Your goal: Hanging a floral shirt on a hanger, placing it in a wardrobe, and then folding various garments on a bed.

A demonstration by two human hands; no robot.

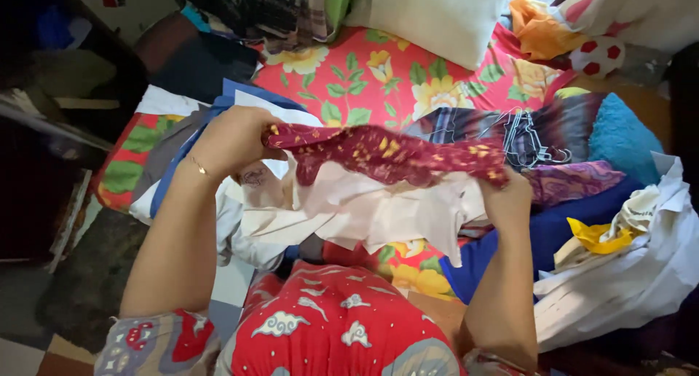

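Observation:
A dark red cloth with yellow flower print (pixel 393 156) is stretched between my two hands above a bed. My left hand (pixel 231 139) grips its left end; a thin gold bracelet sits on that wrist. My right hand (pixel 507 196) grips the right end. Under the cloth hangs a crumpled white garment (pixel 378 214), partly hidden by the red one. Whether either hand also pinches the white garment I cannot tell.
The bed has a red flowered sheet (pixel 378 77) with a white pillow (pixel 437 16) at the back. Wire hangers (pixel 524 143) lie on dark clothes at the right, beside a blue fluffy cushion (pixel 619 136). White and yellow clothes (pixel 619 259) pile at the right; folded clothes (pixel 167 143) lie left.

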